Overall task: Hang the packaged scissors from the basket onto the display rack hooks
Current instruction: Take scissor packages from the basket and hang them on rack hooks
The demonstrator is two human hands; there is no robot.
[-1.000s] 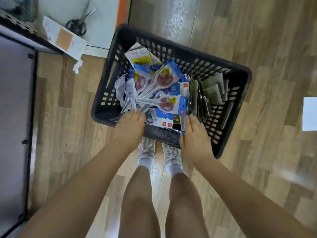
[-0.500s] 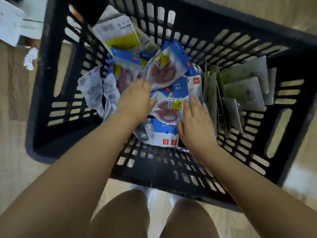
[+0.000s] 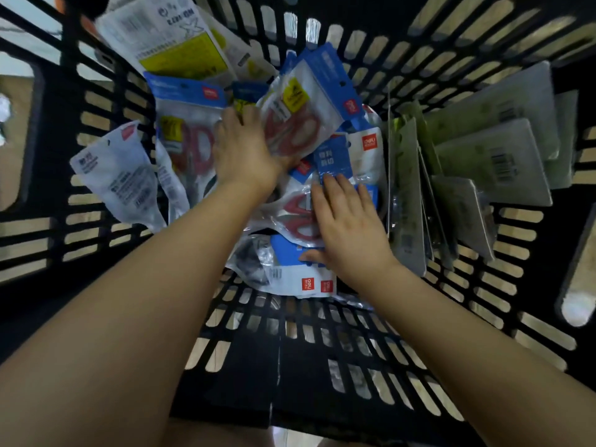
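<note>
A black slotted basket (image 3: 322, 356) fills the view. In its middle lie several packaged scissors with blue header cards and red handles. My left hand (image 3: 245, 153) reaches in between one scissors pack (image 3: 190, 140) and a raised scissors pack (image 3: 303, 114), its fingers stretched forward and its thumb hidden. Lying flat with straight fingers, my right hand (image 3: 350, 230) rests on a third scissors pack (image 3: 290, 217), and its thumb touches a blue-and-white pack (image 3: 290, 275) below. No display rack or hooks are in view.
Grey-green flat packs (image 3: 490, 156) stand on edge along the basket's right side. White printed pouches (image 3: 119, 175) lean at the left, and a white pack with a yellow label (image 3: 174, 46) lies at the back. Wood floor shows through the slots.
The view has closed in on the basket. Both hands went from its near rim down onto the scissors packs, the left pushing further back between two packs.
</note>
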